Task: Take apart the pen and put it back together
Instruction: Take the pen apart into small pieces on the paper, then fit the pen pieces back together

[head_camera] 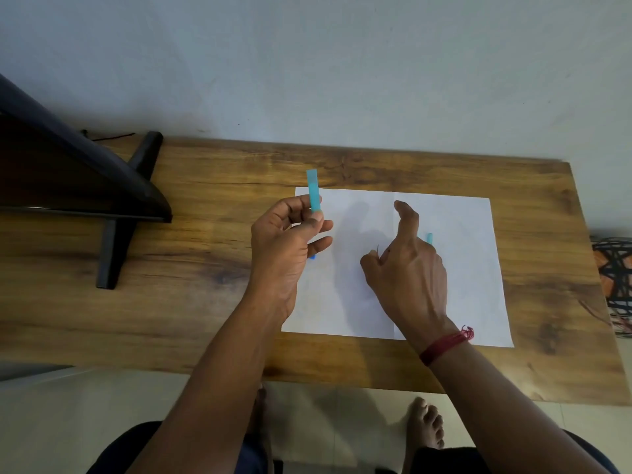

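Overhead, a translucent turquoise plastic pen barrel (313, 190) is pinched upright in the closed grip of the left hand (285, 248), above the edge of a white paper sheet (472, 268) laid on the brown wooden bench (205, 268). A thin dark refill tip (377, 249) is held in the right hand (408, 268), its fingers curled shut, with a turquoise piece (429, 237) showing just behind it.

- The left hand (287, 241) pinches a turquoise plastic pen barrel (313, 191), upright, above the left edge of a white paper sheet (468, 268).
- The right hand (410, 268), curled over the sheet, grips a thin dark refill (377, 249); a turquoise piece (429, 237) peeks out beyond its fingers.
- The sheet lies on a brown wooden surface (205, 268).
- A red thread band (444, 343) circles the right wrist.
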